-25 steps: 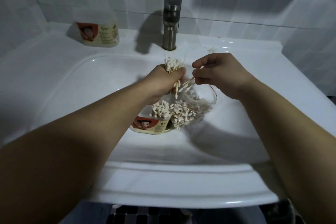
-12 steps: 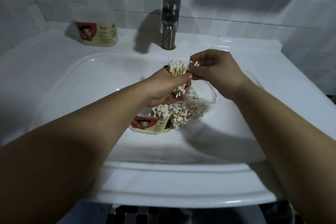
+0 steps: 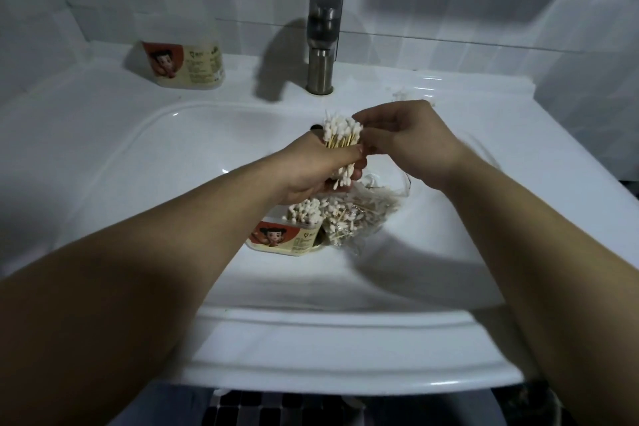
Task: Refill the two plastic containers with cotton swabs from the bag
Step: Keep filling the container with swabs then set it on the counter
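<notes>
My left hand (image 3: 318, 166) grips an upright bundle of cotton swabs (image 3: 340, 133) above the sink basin. My right hand (image 3: 404, 138) touches the top of that bundle with its fingertips pinched at the swab heads. Below the hands, an open plastic container (image 3: 287, 240) with a cartoon label stands in the basin, holding several upright swabs. A clear bag (image 3: 366, 211) of loose swabs lies right beside it. A second container (image 3: 185, 64) with the same label stands on the ledge at the back left; its inside is hard to see.
A metal faucet (image 3: 321, 45) rises at the back centre of the white sink (image 3: 311, 332). A few loose swabs (image 3: 401, 93) lie on the ledge at the back right. White tiled walls close in behind and at the right.
My right hand moved up and left from the bag to the top of the bundle. My left hand lifted the bundle slightly and holds it more upright.
</notes>
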{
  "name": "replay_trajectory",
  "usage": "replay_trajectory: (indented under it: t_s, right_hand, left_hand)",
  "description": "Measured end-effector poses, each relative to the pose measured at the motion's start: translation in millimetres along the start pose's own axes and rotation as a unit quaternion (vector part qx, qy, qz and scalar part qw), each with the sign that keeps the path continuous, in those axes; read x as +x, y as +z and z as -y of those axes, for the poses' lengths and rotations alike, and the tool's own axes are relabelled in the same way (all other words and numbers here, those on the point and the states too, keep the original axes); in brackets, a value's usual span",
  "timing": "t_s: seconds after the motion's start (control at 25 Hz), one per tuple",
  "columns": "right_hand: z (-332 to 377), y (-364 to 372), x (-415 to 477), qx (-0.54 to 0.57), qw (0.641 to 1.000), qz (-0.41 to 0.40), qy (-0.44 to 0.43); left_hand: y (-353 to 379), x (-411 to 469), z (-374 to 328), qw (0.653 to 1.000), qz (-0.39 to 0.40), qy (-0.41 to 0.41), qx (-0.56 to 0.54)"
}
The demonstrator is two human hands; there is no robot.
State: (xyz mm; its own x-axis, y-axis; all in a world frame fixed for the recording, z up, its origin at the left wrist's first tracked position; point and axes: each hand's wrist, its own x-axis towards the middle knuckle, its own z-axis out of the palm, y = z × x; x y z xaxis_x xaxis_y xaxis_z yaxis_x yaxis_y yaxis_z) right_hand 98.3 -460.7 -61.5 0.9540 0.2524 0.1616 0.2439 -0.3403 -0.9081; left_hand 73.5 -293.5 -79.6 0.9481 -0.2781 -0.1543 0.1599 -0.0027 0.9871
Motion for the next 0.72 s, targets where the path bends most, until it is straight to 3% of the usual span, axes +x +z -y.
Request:
replay_trajectory:
  t_s: [0.16, 0.4, 0.6, 0.72]
  right_hand:
    - [1.5, 2.4, -1.9, 0.033, 0.997, 0.072, 0.007]
    - [-2.6, 7.5, -5.9, -0.155, 0.976, 0.152, -0.012]
    - [-8.2, 7.0, -1.0, -0.224, 0.969, 0.090, -0.060]
    - [-3.4, 8.5, -3.3, -0.190, 0.979, 0.060, -0.053]
  left_hand:
    - [-1.2, 3.2, -1.3, 0.999, -0.024, -0.009, -0.034]
    - [-4.8, 6.3, 0.6, 0.998, -0.050, -0.010, -0.029]
    - [-3.9, 2.8, -4.2, 0.996, -0.024, -0.030, -0.081]
    - [-5.6, 1.9, -6.4, 0.995, -0.013, -0.053, -0.089]
